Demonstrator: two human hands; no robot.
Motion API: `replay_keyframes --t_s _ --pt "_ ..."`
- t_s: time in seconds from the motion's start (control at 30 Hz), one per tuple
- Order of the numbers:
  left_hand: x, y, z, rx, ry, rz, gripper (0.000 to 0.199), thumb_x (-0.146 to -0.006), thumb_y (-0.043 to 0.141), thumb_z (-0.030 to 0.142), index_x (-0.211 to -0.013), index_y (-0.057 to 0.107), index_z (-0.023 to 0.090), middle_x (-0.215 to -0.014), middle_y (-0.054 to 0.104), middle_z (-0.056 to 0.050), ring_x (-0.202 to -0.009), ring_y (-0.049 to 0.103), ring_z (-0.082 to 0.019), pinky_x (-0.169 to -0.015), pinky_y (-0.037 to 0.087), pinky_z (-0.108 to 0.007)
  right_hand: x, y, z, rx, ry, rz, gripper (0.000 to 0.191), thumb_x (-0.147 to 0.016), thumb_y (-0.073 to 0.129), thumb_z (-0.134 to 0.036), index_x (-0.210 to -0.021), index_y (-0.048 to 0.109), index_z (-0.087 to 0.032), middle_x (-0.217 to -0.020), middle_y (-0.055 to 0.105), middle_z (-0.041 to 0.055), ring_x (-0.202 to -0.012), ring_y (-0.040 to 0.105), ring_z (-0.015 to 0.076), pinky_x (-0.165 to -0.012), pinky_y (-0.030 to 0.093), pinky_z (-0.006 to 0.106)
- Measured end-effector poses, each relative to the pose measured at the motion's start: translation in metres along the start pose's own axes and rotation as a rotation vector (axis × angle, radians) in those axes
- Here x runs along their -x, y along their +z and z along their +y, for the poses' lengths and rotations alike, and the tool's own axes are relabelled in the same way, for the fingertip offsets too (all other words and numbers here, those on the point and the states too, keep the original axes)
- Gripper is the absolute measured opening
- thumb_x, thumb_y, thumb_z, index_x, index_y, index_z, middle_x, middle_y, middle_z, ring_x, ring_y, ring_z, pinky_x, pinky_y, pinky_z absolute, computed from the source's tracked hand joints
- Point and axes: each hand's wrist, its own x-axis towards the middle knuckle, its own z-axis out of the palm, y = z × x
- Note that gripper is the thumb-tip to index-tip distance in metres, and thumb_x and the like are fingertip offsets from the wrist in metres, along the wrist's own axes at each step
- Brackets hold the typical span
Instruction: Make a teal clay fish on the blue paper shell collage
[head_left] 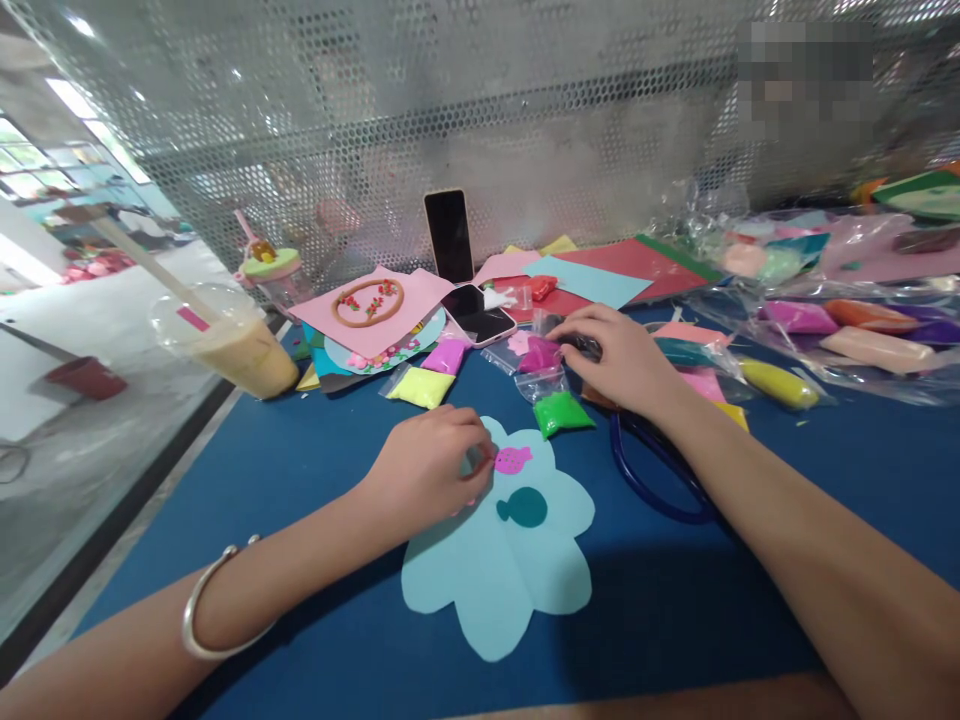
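A light blue paper flower (495,580) lies flat on the table. On it are a magenta clay fish shape (514,460) with small dots and a dark teal clay fish shape (527,507). At the flower's upper left edge, my left hand (435,460) has its thumb and forefinger pinched together by the magenta fish; whatever is between them is hidden. Farther right, my right hand (619,355) curls its fingers over a small black object (583,346), whose kind I cannot make out. Beside those fingertips lies a bag of magenta clay (540,354).
Bags of green clay (562,413) and yellow clay (421,387) lie behind the flower. A dark blue loop (652,490) lies below my right forearm. A tilted drink cup (247,350), phones (448,235), coloured paper and more clay packs (874,345) line the back, before a perforated metal panel.
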Motion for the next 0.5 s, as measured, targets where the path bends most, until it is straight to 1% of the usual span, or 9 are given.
replay_keyframes --t_s 0.1,0.23,0.37,0.5 --pt "0.0 0.001 -0.001 0.039 -0.016 0.001 0.012 -0.075 0.055 0.017 -0.075 0.066 0.021 -0.083 0.066 0.001 -0.083 0.061 -0.018 -0.062 0.044 -0.026 0.0 0.0 -0.001 -0.004 0.003 -0.005 0.02 -0.078 0.055 -0.013 -0.091 0.068 -0.021 -0.1 0.064 0.0083 -0.094 0.061 0.024 -0.085 0.048 0.042" --pt "-0.002 -0.003 -0.002 0.182 -0.051 0.018 0.011 -0.074 0.055 0.016 -0.074 0.065 0.021 -0.087 0.066 0.002 -0.083 0.061 -0.017 -0.069 0.047 -0.027 0.0 -0.001 -0.002 -0.007 0.011 -0.004 0.019 -0.079 0.055 -0.013 -0.09 0.069 -0.022 -0.1 0.064 0.0079 -0.091 0.061 0.0234 -0.084 0.048 0.042" --pt "-0.003 -0.009 -0.006 0.317 -0.099 0.045 0.01 -0.073 0.058 0.016 -0.073 0.067 0.021 -0.086 0.067 0.002 -0.076 0.06 -0.014 -0.068 0.047 -0.027 0.0 -0.001 -0.001 -0.016 -0.001 -0.009 0.019 -0.079 0.055 -0.013 -0.09 0.068 -0.022 -0.1 0.064 0.0076 -0.09 0.062 0.0228 -0.084 0.049 0.041" --pt "-0.002 -0.011 -0.006 0.458 -0.081 0.075 0.01 -0.074 0.059 0.015 -0.073 0.068 0.021 -0.084 0.067 0.002 -0.076 0.06 -0.013 -0.069 0.048 -0.026 0.0 -0.003 -0.001 -0.011 -0.023 -0.01 0.02 -0.078 0.055 -0.013 -0.091 0.069 -0.021 -0.1 0.064 0.0086 -0.093 0.061 0.0236 -0.086 0.048 0.041"
